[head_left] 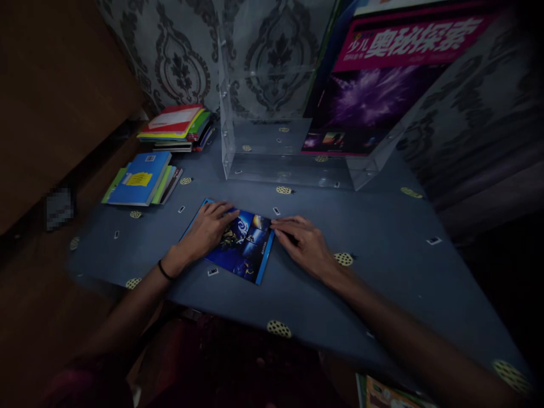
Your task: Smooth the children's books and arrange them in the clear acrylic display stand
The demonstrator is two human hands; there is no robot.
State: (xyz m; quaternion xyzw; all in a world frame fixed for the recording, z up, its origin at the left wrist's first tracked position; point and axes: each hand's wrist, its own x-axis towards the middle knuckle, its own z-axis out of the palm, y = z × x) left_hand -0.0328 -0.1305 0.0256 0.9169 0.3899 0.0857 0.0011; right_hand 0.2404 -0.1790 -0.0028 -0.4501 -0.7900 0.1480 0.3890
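A thin blue book (244, 241) with space pictures on its cover lies flat on the table, turned at a slant. My left hand (209, 225) rests palm down on its left part, fingers stretched out over the cover and hiding some of it. At the book's right edge, near the upper corner, my right hand (300, 241) has its thumb and fingertips pinched together on the edge. A black band (165, 270) circles my left wrist.
A clear acrylic rack (289, 170) stands at the back, holding a purple-and-pink book (374, 107). To the left are a stack topped by a blue book (140, 178) and another stack with a red-covered item (176, 120). The patterned blue tablecloth (361, 221) covers the table.
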